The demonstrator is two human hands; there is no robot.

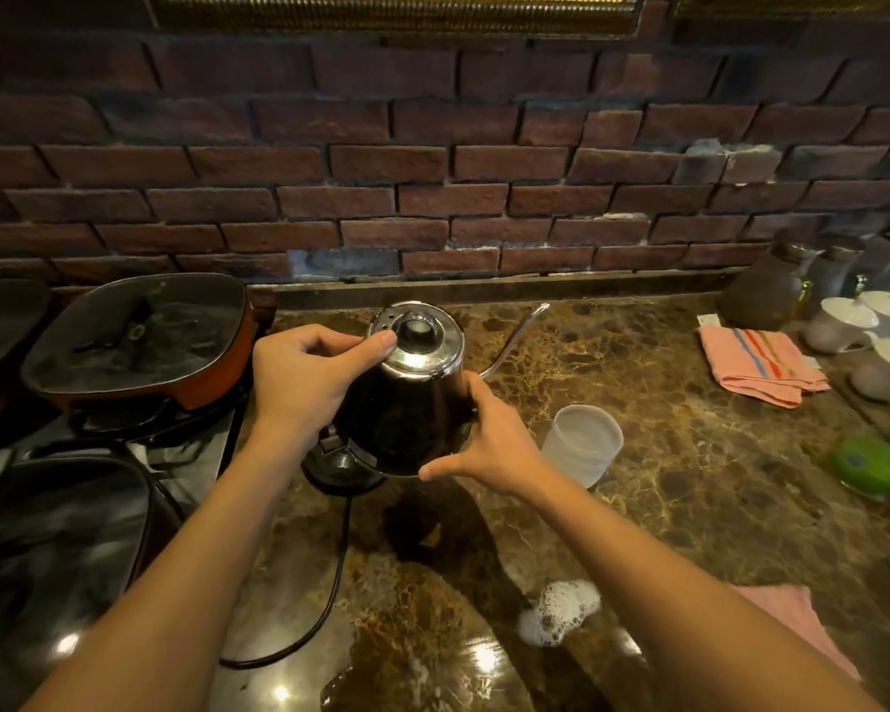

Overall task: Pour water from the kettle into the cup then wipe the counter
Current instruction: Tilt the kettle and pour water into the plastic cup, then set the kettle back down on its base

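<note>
A steel gooseneck kettle (pixel 412 398) is tilted slightly above its round black base (pixel 337 467) at the counter's middle, its thin spout (pixel 515 341) pointing back right. My left hand (pixel 301 375) grips the handle side, thumb resting on the lid. Against the kettle's lower right side lies my right hand (pixel 489 439), fingers spread on the body. A frosted white cup (pixel 581 444) stands upright just right of the kettle. A folded pink striped cloth (pixel 756 364) lies at the back right. White foam (pixel 558 611) and a wet patch sit on the brown marble counter (pixel 689 480) near me.
An orange electric pan with glass lid (pixel 140 341) and another dark lidded pan (pixel 57 526) stand left. The base's black cord (pixel 330 598) runs toward me. White teacups (pixel 864 326), glass jars (pixel 771 285) and a green object (pixel 869 462) crowd the right. Another pink cloth (pixel 792 624) lies near right. Brick wall behind.
</note>
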